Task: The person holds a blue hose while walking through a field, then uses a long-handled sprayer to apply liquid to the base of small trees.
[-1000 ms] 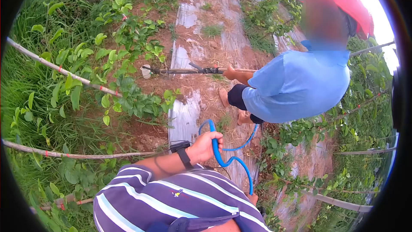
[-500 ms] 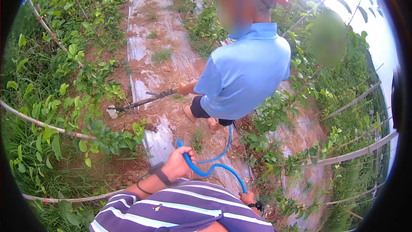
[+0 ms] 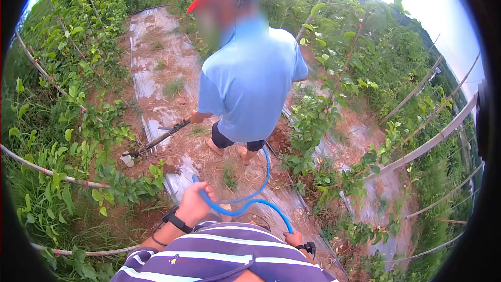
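Observation:
My left hand [image 3: 195,203] is wrapped round a blue hose [image 3: 237,211] near the bottom middle, and a short piece of hose sticks out above the fist. From there the hose curves right and down to my right hand [image 3: 294,238], which is closed on it beside my striped shirt and partly hidden. A further stretch of the hose loops up behind the feet of a person in a blue shirt [image 3: 250,78] and red cap. That person holds a dark pole-like tool [image 3: 166,134] with a pale tip [image 3: 127,160] low over the soil.
Plastic sheeting [image 3: 146,86] with straw and soil runs ahead along the path. Leafy plants [image 3: 78,94] stand on the left and more [image 3: 318,130] on the right. Curved poles [image 3: 425,143] arch in from both sides.
The person in the blue shirt and the tool appear further left in the view. Both my hands also appear slightly further left, still round the hose.

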`<state>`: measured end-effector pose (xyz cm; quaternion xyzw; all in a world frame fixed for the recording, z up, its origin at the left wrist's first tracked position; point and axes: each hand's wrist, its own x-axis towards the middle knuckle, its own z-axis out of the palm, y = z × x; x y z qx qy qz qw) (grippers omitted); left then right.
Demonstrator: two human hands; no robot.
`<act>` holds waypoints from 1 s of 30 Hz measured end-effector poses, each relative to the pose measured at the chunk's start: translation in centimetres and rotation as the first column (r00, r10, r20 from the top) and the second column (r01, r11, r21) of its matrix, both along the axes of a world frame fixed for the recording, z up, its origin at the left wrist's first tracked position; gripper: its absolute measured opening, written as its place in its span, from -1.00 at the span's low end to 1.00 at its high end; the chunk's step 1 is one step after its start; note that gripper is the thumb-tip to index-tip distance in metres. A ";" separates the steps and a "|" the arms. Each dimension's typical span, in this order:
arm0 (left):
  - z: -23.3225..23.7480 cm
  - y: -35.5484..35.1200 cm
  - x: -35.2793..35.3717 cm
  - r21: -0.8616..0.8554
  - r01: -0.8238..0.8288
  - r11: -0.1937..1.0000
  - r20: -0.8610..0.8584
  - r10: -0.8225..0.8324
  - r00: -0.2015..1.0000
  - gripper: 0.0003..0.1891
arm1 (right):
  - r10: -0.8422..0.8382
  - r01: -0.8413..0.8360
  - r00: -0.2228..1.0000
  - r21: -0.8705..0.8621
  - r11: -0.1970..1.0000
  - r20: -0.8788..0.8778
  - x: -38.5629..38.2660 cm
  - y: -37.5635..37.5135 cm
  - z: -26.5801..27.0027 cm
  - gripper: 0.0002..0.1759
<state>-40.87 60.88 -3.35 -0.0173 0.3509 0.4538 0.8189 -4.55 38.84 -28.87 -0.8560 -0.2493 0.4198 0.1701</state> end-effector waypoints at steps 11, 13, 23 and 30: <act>-2.4 -2.3 -0.8 -0.057 -0.137 0.989 -0.046 0.134 0.990 -0.87 | 0.243 -0.238 0.962 -0.059 0.970 0.121 4.2 1.4 -4.3 -0.66; -1.7 -1.9 -0.5 -0.075 -0.160 0.984 -0.063 0.155 0.986 -0.88 | 0.266 -0.257 0.953 -0.080 0.963 0.146 4.5 2.0 -3.3 -0.65; -3.8 0.7 -1.3 -0.138 -0.198 0.970 0.023 0.203 0.979 -0.91 | 0.192 -0.175 0.978 -0.179 0.968 0.085 2.4 3.7 3.6 -0.66; -5.2 2.9 -2.9 -0.144 -0.165 0.976 -0.071 0.157 0.985 -0.87 | 0.232 -0.214 0.967 -0.165 0.963 0.103 2.4 4.5 -1.2 -0.67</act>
